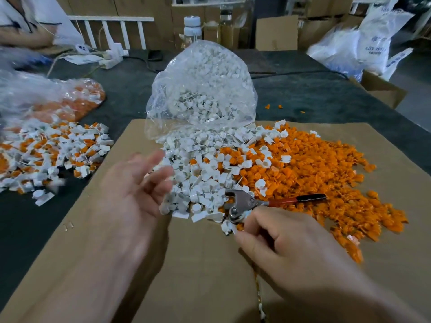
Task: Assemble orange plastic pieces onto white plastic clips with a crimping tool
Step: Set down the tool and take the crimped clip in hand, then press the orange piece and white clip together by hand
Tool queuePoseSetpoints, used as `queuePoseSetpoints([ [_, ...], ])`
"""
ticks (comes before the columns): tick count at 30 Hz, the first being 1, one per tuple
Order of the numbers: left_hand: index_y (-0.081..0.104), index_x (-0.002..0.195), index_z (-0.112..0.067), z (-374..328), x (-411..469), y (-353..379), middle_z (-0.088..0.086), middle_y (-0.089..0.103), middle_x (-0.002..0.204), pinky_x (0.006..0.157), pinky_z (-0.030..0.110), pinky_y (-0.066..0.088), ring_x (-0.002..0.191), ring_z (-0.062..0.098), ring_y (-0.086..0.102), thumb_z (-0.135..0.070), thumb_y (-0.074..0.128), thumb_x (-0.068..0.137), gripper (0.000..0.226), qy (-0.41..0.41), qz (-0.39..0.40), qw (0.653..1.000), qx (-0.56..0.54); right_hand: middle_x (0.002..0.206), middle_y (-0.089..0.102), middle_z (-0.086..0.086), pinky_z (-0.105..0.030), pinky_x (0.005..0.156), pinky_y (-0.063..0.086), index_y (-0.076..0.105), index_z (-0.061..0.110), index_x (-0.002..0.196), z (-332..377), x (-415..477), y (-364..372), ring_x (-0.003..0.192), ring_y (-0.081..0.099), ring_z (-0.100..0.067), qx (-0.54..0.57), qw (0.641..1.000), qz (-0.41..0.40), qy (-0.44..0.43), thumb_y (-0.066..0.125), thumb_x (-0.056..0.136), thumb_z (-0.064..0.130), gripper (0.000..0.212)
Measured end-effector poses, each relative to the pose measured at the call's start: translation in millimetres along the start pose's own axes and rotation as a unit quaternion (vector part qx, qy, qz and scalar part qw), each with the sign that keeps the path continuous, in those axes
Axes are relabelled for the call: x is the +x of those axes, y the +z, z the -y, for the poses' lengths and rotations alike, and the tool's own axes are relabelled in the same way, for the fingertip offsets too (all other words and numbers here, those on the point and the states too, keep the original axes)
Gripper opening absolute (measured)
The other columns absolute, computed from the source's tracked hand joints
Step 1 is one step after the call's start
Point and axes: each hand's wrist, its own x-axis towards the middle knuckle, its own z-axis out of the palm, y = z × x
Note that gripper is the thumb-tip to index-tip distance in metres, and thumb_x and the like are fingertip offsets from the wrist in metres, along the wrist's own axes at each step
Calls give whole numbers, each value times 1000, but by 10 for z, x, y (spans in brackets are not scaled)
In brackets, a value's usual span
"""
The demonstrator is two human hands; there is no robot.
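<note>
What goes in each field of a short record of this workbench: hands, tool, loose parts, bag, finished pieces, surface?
left hand: open, blurred, holding nothing, beside the white clips
right hand: fingers curled, gripping the crimping tool near its metal head
crimping tool: red-and-black handle pointing right, over the orange pieces
white clips: loose pile spilling from the bag
orange pieces: loose pile, right of the clips
clear plastic bag: open, part full of clips
assembled pieces: mixed orange-and-white pile, far left
cardboard sheet: under both piles
</note>
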Motion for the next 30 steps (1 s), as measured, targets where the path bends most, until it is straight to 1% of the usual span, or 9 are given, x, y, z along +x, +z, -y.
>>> queuePoseSetpoints([
  [4, 63, 101, -34, 77, -99, 40, -7, 69, 74, 59, 33, 53, 59, 5, 62, -23, 68, 94, 14, 87, -40, 939, 331, 87, 47, 16, -22, 64, 37, 46, 36, 92, -22, -4, 3, 79, 48, -9, -85, 996, 3, -41, 35, 87, 63, 29],
  [6, 60, 94, -38, 53, -114, -12, -14, 64, 73, 58, 31, 46, 64, 0, 60, -44, 62, 91, 7, 131, 2, 853, 505, 91, 46, 12, -27, 68, 42, 48, 35, 100, -32, -9, -19, 82, 48, -12, -117, 992, -7, -38, 39, 93, 57, 25],
  [9, 55, 86, -38, 50, -103, -78, -14, 57, 73, 54, 25, 39, 68, 5, 56, -69, 50, 79, 32, 186, 67, 684, 702, 95, 45, 10, -28, 69, 43, 49, 33, 111, -42, -18, -24, 86, 47, -12, -180, 983, 7, -34, 37, 97, 52, 27],
  [11, 51, 82, -37, 69, -83, -107, -15, 53, 74, 57, 30, 46, 67, 5, 52, -83, 41, 71, 48, 185, 81, 631, 749, 93, 41, 10, -27, 64, 39, 46, 32, 117, -38, -32, -16, 83, 42, -11, -219, 975, 29, -34, 34, 98, 53, 31],
  [15, 53, 81, -39, 118, -54, -206, -18, 52, 81, 64, 37, 55, 75, 9, 56, -105, 14, 52, 82, 157, 128, 597, 776, 86, 33, 9, -27, 54, 26, 41, 33, 122, -9, -47, 3, 77, 37, -14, -250, 966, 52, -33, 30, 100, 53, 32],
  [18, 59, 88, -43, 137, -59, -190, -20, 48, 80, 63, 36, 55, 75, 9, 55, -90, 34, 66, 58, 169, 149, 570, 791, 91, 35, 8, -27, 54, 27, 39, 31, 127, -16, -29, 43, 77, 39, -15, -248, 966, 54, -40, 32, 101, 50, 33],
  [23, 53, 93, -44, 133, -208, -86, -22, 52, 90, 68, 38, 54, 82, 6, 56, -77, 40, 75, 40, 162, 214, 620, 737, 94, 42, 7, -27, 57, 36, 44, 28, 122, -50, 1, 112, 77, 48, -16, -237, 970, 31, -53, 34, 102, 47, 29],
  [27, 50, 97, -43, 238, -370, 66, -22, 51, 84, 55, 31, 50, 71, 4, 53, -79, 33, 75, 46, 216, 252, 578, 745, 90, 33, 7, -23, 51, 22, 48, 25, 121, -55, 37, 150, 73, 37, -13, -224, 973, 23, -57, 42, 100, 45, 29],
  [30, 61, 100, -37, 260, -397, 118, -17, 57, 84, 49, 25, 43, 69, 10, 58, -68, 36, 83, 43, 252, 270, 548, 750, 93, 38, 6, -26, 55, 28, 41, 27, 129, -67, 42, 164, 74, 39, -14, -220, 974, 16, -62, 40, 101, 44, 32],
])
